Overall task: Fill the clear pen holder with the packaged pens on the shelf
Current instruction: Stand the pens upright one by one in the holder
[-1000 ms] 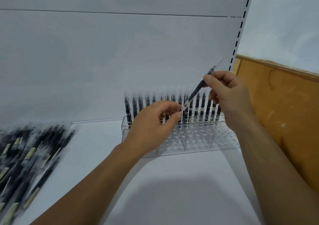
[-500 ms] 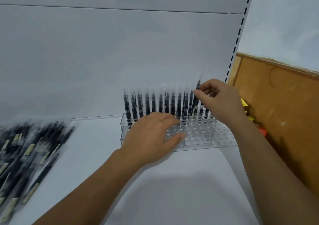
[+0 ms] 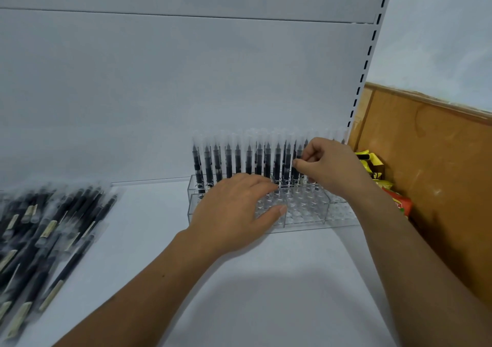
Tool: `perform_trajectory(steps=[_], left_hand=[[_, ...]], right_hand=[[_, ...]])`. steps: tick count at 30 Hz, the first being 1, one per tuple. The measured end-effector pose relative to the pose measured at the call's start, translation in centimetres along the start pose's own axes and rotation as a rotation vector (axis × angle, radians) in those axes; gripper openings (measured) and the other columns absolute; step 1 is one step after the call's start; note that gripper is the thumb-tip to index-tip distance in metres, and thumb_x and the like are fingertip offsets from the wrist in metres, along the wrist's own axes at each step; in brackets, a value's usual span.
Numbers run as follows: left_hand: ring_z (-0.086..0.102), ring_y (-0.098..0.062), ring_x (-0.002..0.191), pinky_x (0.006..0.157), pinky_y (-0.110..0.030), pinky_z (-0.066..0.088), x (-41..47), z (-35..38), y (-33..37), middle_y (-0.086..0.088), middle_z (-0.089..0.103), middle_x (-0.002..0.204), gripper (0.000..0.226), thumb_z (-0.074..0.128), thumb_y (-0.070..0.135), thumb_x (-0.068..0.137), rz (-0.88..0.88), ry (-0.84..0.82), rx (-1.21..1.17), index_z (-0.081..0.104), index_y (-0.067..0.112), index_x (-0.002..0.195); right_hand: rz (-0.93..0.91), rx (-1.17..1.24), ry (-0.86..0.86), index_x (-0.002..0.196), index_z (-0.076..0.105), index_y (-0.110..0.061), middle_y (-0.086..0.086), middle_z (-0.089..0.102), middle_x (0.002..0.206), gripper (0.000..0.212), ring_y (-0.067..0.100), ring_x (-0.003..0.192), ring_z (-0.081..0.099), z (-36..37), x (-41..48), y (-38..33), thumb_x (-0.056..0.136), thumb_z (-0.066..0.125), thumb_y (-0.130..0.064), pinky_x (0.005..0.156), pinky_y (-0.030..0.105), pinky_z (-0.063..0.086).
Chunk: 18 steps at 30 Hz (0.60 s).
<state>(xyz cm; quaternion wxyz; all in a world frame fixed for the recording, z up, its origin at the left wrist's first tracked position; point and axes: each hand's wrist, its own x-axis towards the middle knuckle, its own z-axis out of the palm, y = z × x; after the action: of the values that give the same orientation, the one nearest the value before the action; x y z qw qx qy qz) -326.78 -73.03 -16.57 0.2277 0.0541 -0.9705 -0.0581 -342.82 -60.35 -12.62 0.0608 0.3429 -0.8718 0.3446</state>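
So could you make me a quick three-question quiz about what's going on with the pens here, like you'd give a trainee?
1. True or false: the loose pile of wrapped pens lies to the left of the clear holder.
2. Which hand pinches a pen standing in the holder? A) left hand B) right hand C) neither
3. Fill in: the holder's front rows are ____, while pens stand along its back.

Key
1. True.
2. B; the left hand rests flat on the holder's front rows.
3. Empty.
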Motion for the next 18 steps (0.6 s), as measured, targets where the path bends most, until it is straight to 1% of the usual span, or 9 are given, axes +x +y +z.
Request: perform_trajectory(steps=[2,6,8,10,14,16,18], left_hand=[[0.043,-0.004,0.127,0.105,-0.028,0.034,0.1,-0.1,0.1,0.017,0.051,0.138,0.055,0.035,0.063,0.093,0.007,-0.01,0.004,0.05,0.033,0.136],[0.041,-0.004,0.129,0.107,-0.026,0.032,0.2,-0.9,0.0,0.016,0.048,0.141,0.054,0.038,0.06,0.095,0.036,-0.049,0.011,0.048,0.031,0.138],[0.038,-0.005,0.133,0.11,-0.027,0.028,0.0,-1.7,-0.1,0.014,0.044,0.146,0.055,0.04,0.058,0.095,0.061,-0.099,0.034,0.043,0.03,0.142],[0.037,-0.005,0.134,0.111,-0.026,0.026,-0.6,-2.8,-0.3,0.015,0.042,0.147,0.055,0.042,0.057,0.095,0.064,-0.104,0.026,0.042,0.03,0.143],[0.046,0.0,0.124,0.102,-0.022,0.035,-3.7,-5.6,-1.9,0.021,0.052,0.135,0.046,0.043,0.058,0.094,-0.016,-0.01,-0.026,0.053,0.036,0.133],[0.051,0.001,0.118,0.094,-0.018,0.036,-6.1,-7.0,-3.3,0.024,0.058,0.127,0.05,0.036,0.065,0.089,-0.095,0.045,-0.017,0.059,0.039,0.125],[0.053,0.002,0.114,0.089,-0.016,0.036,-8.9,-8.3,-4.6,0.026,0.06,0.121,0.057,0.029,0.068,0.083,-0.183,0.07,0.022,0.061,0.04,0.121]], right_hand=[[0.018,-0.007,-0.017,0.075,0.057,-0.027,-0.009,0.066,0.071,0.019,0.012,0.071,0.065,-0.2,0.0,-0.1,0.085,0.07,-0.037,0.074,0.041,0.058],[0.015,-0.052,-0.025,0.075,0.056,-0.029,-0.01,0.065,0.077,0.019,0.014,0.077,0.065,-0.4,-0.4,-0.6,0.087,0.068,-0.039,0.076,0.039,0.057],[0.006,-0.1,-0.042,0.077,0.058,-0.031,-0.011,0.064,0.079,0.018,0.014,0.081,0.064,-0.9,-0.9,-0.8,0.088,0.066,-0.043,0.076,0.037,0.056],[0.02,-0.154,-0.091,0.082,0.061,-0.029,-0.01,0.065,0.08,0.02,0.014,0.082,0.064,-1.8,-1.5,-0.9,0.089,0.064,-0.048,0.077,0.037,0.056],[0.02,-0.206,-0.131,0.086,0.065,-0.028,-0.009,0.067,0.081,0.024,0.014,0.079,0.065,-3.0,-2.5,-2.4,0.089,0.062,-0.051,0.078,0.04,0.058],[-0.035,-0.2,-0.164,0.087,0.067,-0.027,-0.011,0.065,0.078,0.023,0.01,0.075,0.063,-2.7,-3.1,-4.7,0.09,0.061,-0.049,0.077,0.035,0.056],[-0.105,-0.175,-0.219,0.085,0.067,-0.027,-0.013,0.063,0.074,0.021,0.007,0.073,0.061,-1.6,-4.0,-7.6,0.091,0.061,-0.047,0.075,0.03,0.053]])
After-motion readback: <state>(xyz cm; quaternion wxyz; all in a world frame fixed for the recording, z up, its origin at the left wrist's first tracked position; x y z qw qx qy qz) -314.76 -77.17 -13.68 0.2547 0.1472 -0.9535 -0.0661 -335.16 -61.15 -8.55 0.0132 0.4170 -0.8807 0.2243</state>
